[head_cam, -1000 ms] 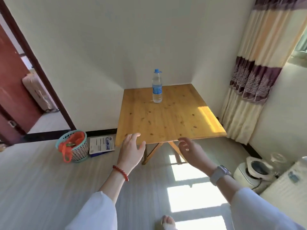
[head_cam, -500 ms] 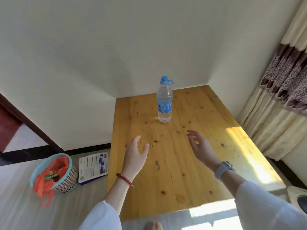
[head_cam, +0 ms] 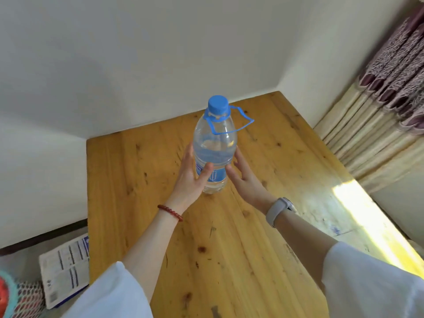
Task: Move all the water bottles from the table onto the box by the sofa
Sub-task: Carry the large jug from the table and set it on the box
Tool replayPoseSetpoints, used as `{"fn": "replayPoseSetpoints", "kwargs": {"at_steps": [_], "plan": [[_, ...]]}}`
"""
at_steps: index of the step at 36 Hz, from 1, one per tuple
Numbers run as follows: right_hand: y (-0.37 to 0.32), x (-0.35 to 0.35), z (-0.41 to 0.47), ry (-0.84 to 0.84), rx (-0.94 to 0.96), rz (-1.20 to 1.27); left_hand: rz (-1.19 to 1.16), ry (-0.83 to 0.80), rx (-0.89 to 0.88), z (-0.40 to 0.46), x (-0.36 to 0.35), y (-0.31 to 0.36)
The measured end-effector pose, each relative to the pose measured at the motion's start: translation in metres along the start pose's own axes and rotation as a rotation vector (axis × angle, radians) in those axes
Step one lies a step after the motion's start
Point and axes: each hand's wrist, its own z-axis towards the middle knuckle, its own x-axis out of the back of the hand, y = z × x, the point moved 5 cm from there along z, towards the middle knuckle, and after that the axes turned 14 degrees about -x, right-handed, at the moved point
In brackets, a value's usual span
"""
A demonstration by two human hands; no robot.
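Note:
One clear water bottle (head_cam: pixel 214 143) with a blue cap, blue carry loop and blue label stands upright on the wooden table (head_cam: pixel 229 260), towards its far side. My left hand (head_cam: pixel 190 180) holds the bottle low on its left side: the thumb lies across the front of the label and the fingers reach round behind. On the bottle's right side is my right hand (head_cam: pixel 245 180), its fingers straight and at or just off the plastic. The box and the sofa are out of view.
The table sits in a corner, with white walls behind and to its left. A patterned curtain (head_cam: pixel 378 111) hangs at the right. On the floor at the left lie a printed booklet (head_cam: pixel 64 269) and a mesh basket (head_cam: pixel 20 297).
I have come up close to the table. Both hands have reached forward from mid-table to the bottle. The left hand has taken hold of it and the right has come alongside.

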Motion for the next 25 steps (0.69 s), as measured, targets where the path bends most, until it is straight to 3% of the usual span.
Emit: {"fn": "replayPoseSetpoints", "kwargs": {"at_steps": [4, 10, 18, 22, 25], "plan": [[-0.007, -0.008, 0.011, -0.100, 0.008, 0.123, -0.175, -0.017, -0.040, 0.018, -0.003, -0.008], [-0.018, -0.007, 0.010, 0.010, -0.042, 0.126, -0.138, 0.091, -0.080, 0.033, -0.003, 0.004], [0.026, -0.016, -0.058, 0.000, -0.212, 0.093, -0.293, 0.020, 0.344, -0.040, -0.024, -0.008], [0.040, -0.020, -0.106, -0.066, -0.205, 0.193, -0.271, -0.061, 0.401, -0.078, -0.040, 0.009], [0.052, -0.011, -0.144, 0.005, -0.243, 0.229, -0.255, -0.182, 0.380, -0.101, -0.056, 0.028]]}}
